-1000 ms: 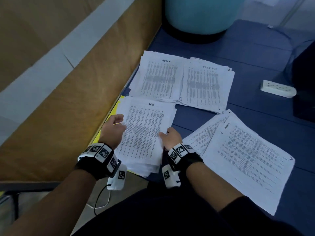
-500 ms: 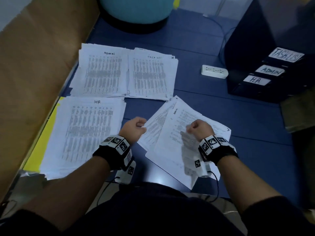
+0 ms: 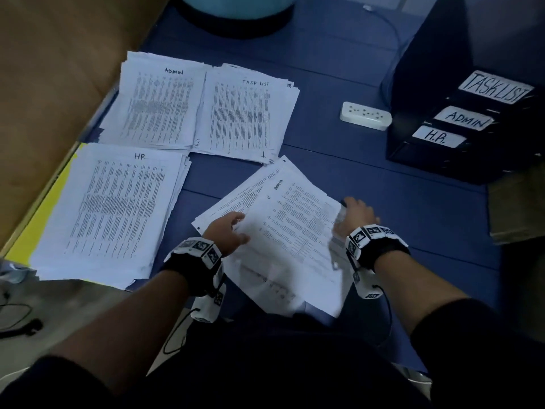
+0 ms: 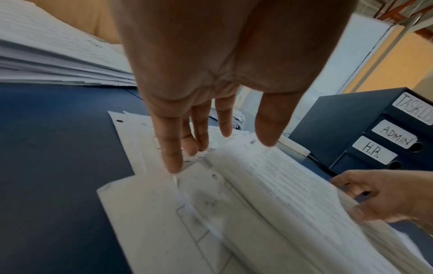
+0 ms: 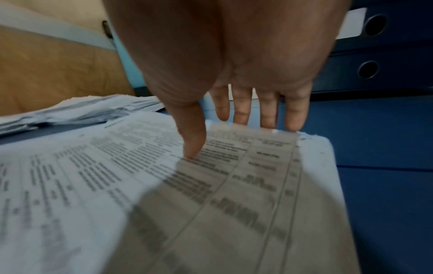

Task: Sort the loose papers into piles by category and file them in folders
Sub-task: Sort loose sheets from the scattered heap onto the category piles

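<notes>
my left hand point(image 3: 227, 231) rests its straight fingers point(image 4: 172, 157) on the loose papers point(image 3: 295, 231), pinning them; my right hand point(image 3: 358, 215) pinches the top sheet's edge to lift it. sorted piles point(image 3: 118, 208) wait left, folders point(image 3: 460, 125) right.

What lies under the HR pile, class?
A yellow sheet or folder sticks out along the left edge of the HR pile, which rests on it. How far it reaches beneath, and whether anything else lies below, is covered by the papers.

Both hands point(image 3: 227, 231) now (opened) on loose papers point(image 3: 295, 231)
</notes>
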Motion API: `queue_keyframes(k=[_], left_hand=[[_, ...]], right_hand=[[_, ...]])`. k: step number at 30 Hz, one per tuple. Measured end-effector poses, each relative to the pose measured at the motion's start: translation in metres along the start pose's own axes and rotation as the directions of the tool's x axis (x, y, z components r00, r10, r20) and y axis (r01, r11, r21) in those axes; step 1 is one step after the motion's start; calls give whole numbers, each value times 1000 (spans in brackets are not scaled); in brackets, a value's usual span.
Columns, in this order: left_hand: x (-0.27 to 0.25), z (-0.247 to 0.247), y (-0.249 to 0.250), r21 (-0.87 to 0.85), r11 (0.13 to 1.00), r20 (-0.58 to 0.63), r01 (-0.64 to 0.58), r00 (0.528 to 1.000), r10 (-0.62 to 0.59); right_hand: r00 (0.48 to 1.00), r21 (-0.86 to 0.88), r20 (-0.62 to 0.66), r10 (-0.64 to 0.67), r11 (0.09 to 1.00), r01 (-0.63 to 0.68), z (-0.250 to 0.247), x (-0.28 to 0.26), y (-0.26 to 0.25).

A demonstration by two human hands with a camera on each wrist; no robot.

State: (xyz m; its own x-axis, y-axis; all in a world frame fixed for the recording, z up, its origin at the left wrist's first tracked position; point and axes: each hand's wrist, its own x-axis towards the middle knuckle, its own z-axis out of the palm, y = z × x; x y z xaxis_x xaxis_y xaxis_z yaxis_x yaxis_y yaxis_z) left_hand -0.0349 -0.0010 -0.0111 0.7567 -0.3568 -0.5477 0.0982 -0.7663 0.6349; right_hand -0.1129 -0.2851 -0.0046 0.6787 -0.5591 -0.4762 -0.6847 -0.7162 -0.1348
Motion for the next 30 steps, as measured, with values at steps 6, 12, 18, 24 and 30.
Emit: queue_keyframes(k=[6,12,18,24,30], left_hand=[[-3,4,2,-30,999,-53,24,998,-26],[-5,-1,19,-248,969,-192,-1,980,-49],[-6,-5,49,-606,794,-101,-43,995,-24],[-11,-31,39,-264,963,-340,-53,939,-42],[-24,-86,-9,-271,960,-555,72,803,-217]], right_hand=[[995,321,-51,-88,942,100,-9,-6,24],[991,751,-100,-91,647,136,-18,-32,56],[984,960,-25,-178,271,73,1,-56,21],[977,874,16,-211,478,89,5,-40,3],[989,142,50,-137,981,128,-4,-9,-7]])
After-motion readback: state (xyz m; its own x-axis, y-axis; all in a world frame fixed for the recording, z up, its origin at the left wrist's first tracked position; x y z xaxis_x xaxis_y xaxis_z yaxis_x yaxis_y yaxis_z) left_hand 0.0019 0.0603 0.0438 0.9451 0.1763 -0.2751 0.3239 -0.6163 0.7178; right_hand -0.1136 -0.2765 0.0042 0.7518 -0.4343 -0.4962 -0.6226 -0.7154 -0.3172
